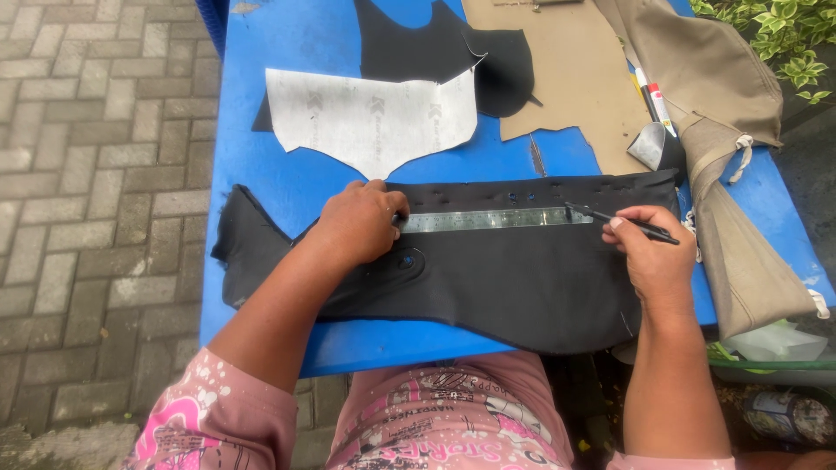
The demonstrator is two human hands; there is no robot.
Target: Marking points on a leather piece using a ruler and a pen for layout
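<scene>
Here the left hand (361,222) lies palm down, fingers curled loosely, pressing one end of a steel ruler (496,219) flat against a large black cut piece of leather-like material (514,287). The ruler runs from under that hand across to the right hand (649,252), which is closed in a writing grip around a thin black pen (623,221), its tip touching the ruler's far end. Beyond the left hand lies a white paper pattern (370,117) on the blue table (287,191), partly over another black piece (435,48). Beyond the right hand lies a tan sheet (575,78).
</scene>
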